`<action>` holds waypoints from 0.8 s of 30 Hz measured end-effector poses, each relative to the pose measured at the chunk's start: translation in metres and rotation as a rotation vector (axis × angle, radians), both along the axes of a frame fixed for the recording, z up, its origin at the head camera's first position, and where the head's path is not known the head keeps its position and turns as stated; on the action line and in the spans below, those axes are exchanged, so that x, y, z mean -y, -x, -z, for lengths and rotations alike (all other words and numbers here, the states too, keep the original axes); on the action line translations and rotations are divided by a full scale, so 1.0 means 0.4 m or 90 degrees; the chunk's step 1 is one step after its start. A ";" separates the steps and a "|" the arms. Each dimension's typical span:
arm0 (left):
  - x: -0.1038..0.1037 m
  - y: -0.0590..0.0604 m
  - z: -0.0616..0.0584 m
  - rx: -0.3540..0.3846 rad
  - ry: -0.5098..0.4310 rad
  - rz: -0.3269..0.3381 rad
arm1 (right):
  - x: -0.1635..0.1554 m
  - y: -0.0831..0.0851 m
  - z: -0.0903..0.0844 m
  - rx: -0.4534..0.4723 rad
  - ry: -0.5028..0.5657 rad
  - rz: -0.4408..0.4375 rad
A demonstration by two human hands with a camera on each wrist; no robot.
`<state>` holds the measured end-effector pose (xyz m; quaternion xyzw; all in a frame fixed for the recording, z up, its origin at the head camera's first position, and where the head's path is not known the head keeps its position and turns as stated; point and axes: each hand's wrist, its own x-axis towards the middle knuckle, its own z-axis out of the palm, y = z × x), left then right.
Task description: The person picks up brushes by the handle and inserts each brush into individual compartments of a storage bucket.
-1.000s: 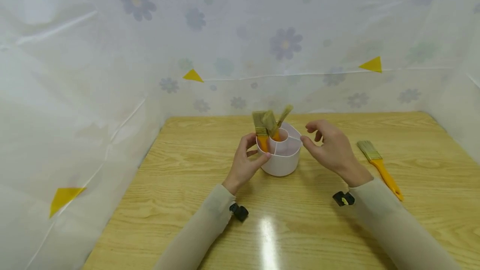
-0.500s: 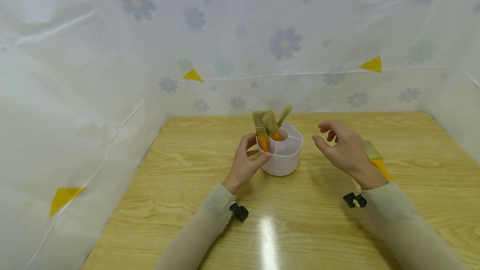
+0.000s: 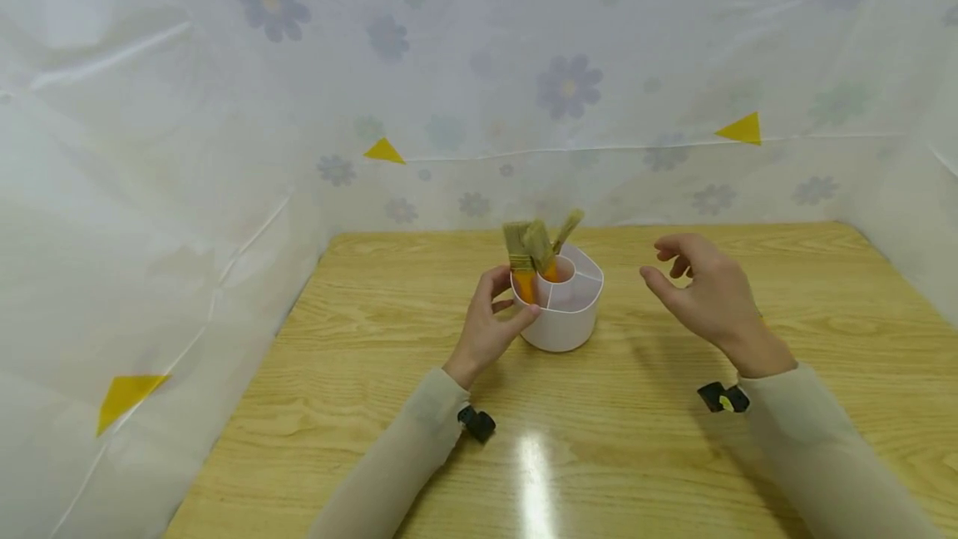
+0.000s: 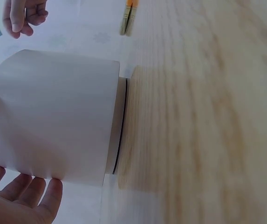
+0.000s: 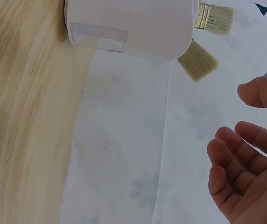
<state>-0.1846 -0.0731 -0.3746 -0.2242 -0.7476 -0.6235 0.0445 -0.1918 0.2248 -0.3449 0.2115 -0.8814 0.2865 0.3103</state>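
Observation:
A white round desk organizer (image 3: 560, 329), split into compartments around a central cup, stands upright on the table. My left hand (image 3: 486, 327) grips its left side, thumb at the near rim and fingers along the wall. Three bristle-up paintbrushes lean in it: a wide flat brush (image 3: 518, 248) in the left compartment, another brush (image 3: 539, 244) by the central cup, and a tilted brush (image 3: 570, 225) behind. To the right, my right hand (image 3: 707, 289) hovers with fingers loosely bent, holding nothing. Mostly hidden behind it in the head view, a loose paintbrush (image 4: 129, 18) lies on the table.
The wood-grain table (image 3: 419, 472) extends around the organizer. A flowered white sheet (image 3: 479, 90) rises behind the table's far edge, with yellow triangles (image 3: 741, 129) on it. Small black devices (image 3: 476, 423) sit at both wrists.
My right hand has moved rightward, away from the organizer's rim, and now covers most of the loose paintbrush in the head view. The left hand and organizer have stayed put.

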 end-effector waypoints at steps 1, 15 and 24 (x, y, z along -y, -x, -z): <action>0.000 0.000 0.000 0.000 -0.001 0.001 | -0.002 -0.001 -0.002 0.004 0.000 0.002; -0.001 0.003 -0.002 0.002 0.003 0.003 | -0.038 -0.010 0.001 0.045 -0.024 0.014; -0.002 -0.002 -0.005 0.018 0.003 -0.005 | -0.077 -0.029 0.008 0.059 -0.046 0.040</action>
